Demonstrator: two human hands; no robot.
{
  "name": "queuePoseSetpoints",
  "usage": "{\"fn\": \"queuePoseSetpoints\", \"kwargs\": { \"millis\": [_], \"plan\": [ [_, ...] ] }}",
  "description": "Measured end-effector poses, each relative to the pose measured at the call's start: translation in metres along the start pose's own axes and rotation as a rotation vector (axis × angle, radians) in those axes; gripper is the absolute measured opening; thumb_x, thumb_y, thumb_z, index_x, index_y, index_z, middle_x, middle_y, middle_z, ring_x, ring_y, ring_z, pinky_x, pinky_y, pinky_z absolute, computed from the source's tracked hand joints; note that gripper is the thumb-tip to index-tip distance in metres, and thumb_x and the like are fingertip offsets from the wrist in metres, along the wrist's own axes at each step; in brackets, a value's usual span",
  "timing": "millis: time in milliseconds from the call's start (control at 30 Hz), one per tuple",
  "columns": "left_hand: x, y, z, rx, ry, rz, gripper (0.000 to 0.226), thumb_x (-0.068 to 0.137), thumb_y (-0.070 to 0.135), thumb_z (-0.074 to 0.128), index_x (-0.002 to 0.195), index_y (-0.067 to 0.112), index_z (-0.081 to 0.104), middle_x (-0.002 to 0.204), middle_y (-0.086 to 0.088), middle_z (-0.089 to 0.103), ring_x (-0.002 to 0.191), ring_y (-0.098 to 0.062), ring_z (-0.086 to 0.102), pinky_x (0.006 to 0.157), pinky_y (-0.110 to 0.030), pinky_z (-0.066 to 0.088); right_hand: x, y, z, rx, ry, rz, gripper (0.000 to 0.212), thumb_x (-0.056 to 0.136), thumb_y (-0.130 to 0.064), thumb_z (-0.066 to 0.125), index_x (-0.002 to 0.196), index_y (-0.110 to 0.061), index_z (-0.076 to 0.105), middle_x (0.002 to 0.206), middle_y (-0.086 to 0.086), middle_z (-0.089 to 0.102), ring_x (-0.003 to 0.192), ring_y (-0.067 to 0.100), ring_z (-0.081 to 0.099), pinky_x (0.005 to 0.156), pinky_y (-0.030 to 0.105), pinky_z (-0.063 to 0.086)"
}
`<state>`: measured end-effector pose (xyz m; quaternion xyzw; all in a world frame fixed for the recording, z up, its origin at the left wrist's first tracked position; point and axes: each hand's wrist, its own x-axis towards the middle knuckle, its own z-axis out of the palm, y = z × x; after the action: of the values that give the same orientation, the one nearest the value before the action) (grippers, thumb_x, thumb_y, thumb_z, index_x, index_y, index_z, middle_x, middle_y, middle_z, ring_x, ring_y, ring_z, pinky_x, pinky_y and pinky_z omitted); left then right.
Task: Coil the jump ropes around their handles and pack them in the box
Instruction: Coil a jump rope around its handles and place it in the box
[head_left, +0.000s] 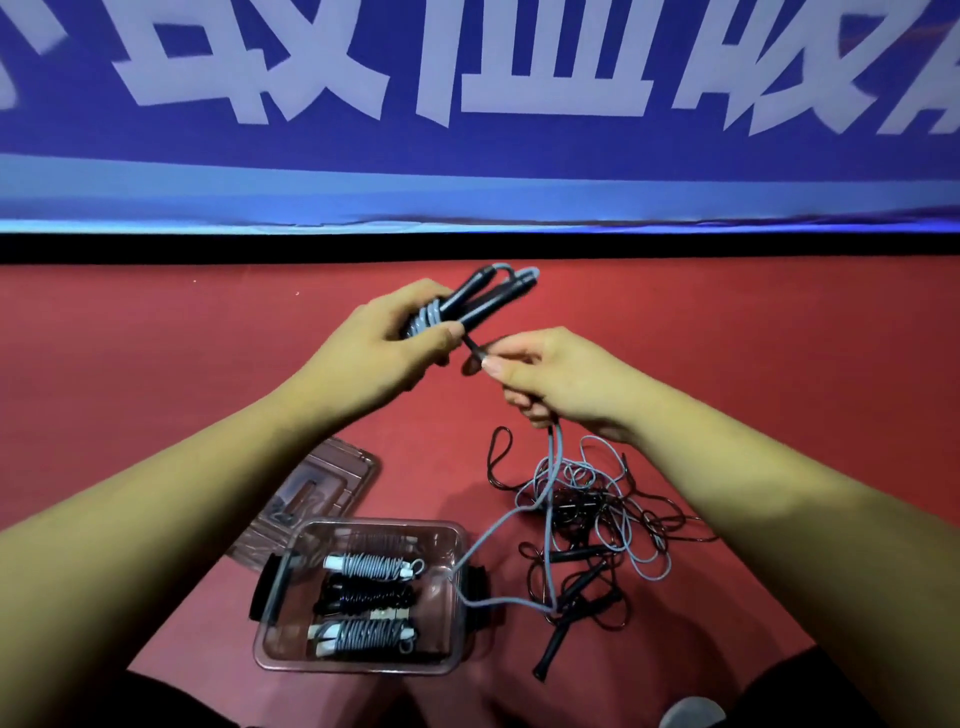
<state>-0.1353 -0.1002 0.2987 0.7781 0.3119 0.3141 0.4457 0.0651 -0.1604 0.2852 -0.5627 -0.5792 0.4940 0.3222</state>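
Nearest, three coiled ropes (370, 566) lie side by side in the clear box (363, 666), with its lid (332, 467) set just behind. Above, two black handles (480, 299) are gripped in the left hand (374, 348), with a few grey turns wound on. The grey rope (554, 467) is pinched by the right hand (563, 382) just beside the handles and trails down to the tangle (602, 512). Coiling is judged barely begun. Slack must be drawn clear of the tangle and wound evenly.
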Motion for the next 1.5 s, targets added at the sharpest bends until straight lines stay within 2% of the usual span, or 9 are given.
{"fn": "queuePoseSetpoints", "kwargs": {
  "millis": [167, 300, 467, 700, 833, 1067, 1267, 1367, 1500],
  "plan": [
    [0.008, -0.014, -0.012, 0.465, 0.057, -0.095, 0.018, 0.090, 0.032, 0.068, 0.101, 0.025, 0.056, 0.075, 0.000, 0.061, 0.059, -0.014, 0.053, 0.055, -0.026, 0.040, 0.001, -0.009, 0.016, -0.491, 0.059, -0.061, 0.018, 0.097, -0.024, 0.057, 0.100, -0.011, 0.070, 0.058, -0.006, 0.046, 0.048, 0.008, 0.039, 0.051, 0.023, 0.034],
    [0.005, -0.022, -0.006, 0.789, -0.053, -0.156, 0.030, 0.087, 0.032, 0.067, 0.111, 0.025, 0.052, 0.090, -0.005, 0.063, 0.083, -0.033, 0.061, 0.063, -0.034, 0.040, -0.001, -0.013, 0.029, -0.775, 0.045, -0.048, 0.028, 0.097, -0.029, 0.054, 0.071, -0.017, 0.055, 0.064, 0.000, 0.050, 0.062, 0.023, 0.048, 0.056, 0.032, 0.035],
    [0.003, -0.027, 0.000, 0.973, -0.140, -0.157, 0.030, 0.078, 0.033, 0.062, 0.105, 0.036, 0.049, 0.091, -0.004, 0.065, 0.086, -0.034, 0.063, 0.067, -0.038, 0.053, 0.000, -0.020, 0.025, -0.868, 0.125, -0.139, 0.035, 0.093, -0.030, 0.059, 0.061, -0.019, 0.053, 0.059, 0.000, 0.049, 0.058, 0.025, 0.049, 0.054, 0.031, 0.037],
    [0.002, -0.019, 0.015, 0.837, -0.353, -0.085, 0.039, 0.078, 0.071, 0.061, 0.084, 0.032, 0.060, 0.061, 0.008, 0.055, 0.059, -0.008, 0.052, 0.057, -0.028, 0.038, 0.001, -0.025, -0.001, -0.766, 0.179, -0.235, 0.013, 0.078, -0.033, 0.077, 0.077, -0.021, 0.076, 0.064, -0.006, 0.066, 0.062, 0.008, 0.056, 0.059, 0.026, 0.043],
    [-0.001, -0.011, 0.017, 0.634, -0.383, -0.057, 0.029, 0.085, 0.055, 0.066, 0.067, 0.035, 0.055, 0.053, 0.007, 0.050, 0.050, -0.008, 0.043, 0.054, -0.028, 0.036, 0.001, -0.024, -0.016, -0.510, 0.137, -0.211, 0.012, 0.073, -0.029, 0.083, 0.074, -0.020, 0.076, 0.065, -0.009, 0.068, 0.057, -0.001, 0.052, 0.054, 0.014, 0.037],
    [-0.007, -0.002, 0.020, 0.395, -0.408, -0.014, 0.004, 0.093, 0.030, 0.064, 0.093, 0.026, 0.064, 0.061, 0.007, 0.057, 0.050, -0.006, 0.043, 0.051, -0.023, 0.036, 0.008, -0.006, -0.022, -0.210, 0.039, -0.148, 0.006, 0.083, -0.018, 0.075, 0.081, -0.013, 0.074, 0.071, 0.000, 0.068, 0.063, 0.008, 0.055, 0.062, 0.023, 0.044],
    [-0.006, 0.006, 0.016, 0.145, -0.192, 0.068, 0.036, 0.093, 0.038, 0.063, 0.121, 0.030, 0.043, 0.078, -0.009, 0.068, 0.057, -0.029, 0.051, 0.050, -0.034, 0.043, 0.014, 0.009, -0.019, 0.269, 0.084, -0.056, 0.021, 0.091, 0.002, 0.050, 0.082, -0.011, 0.064, 0.057, 0.004, 0.048, 0.043, 0.009, 0.035, 0.044, 0.020, 0.021],
    [-0.007, 0.011, 0.017, -0.023, -0.191, 0.087, 0.047, 0.096, 0.031, 0.057, 0.138, 0.046, 0.044, 0.083, -0.013, 0.063, 0.059, -0.023, 0.048, 0.052, -0.026, 0.041, 0.016, 0.016, -0.008, 0.266, 0.010, 0.018, 0.019, 0.098, -0.011, 0.052, 0.082, -0.010, 0.062, 0.049, 0.000, 0.042, 0.038, 0.007, 0.025, 0.048, 0.026, 0.011],
    [-0.002, 0.007, 0.008, -0.208, -0.029, -0.026, 0.029, 0.098, 0.022, 0.055, 0.126, 0.026, 0.058, 0.076, -0.016, 0.057, 0.052, -0.022, 0.042, 0.047, -0.026, 0.034, 0.018, 0.011, -0.001, 0.250, 0.008, 0.097, 0.023, 0.101, -0.018, 0.047, 0.091, -0.005, 0.063, 0.049, 0.002, 0.038, 0.036, 0.010, 0.021, 0.045, 0.021, 0.013]
  ]
}}
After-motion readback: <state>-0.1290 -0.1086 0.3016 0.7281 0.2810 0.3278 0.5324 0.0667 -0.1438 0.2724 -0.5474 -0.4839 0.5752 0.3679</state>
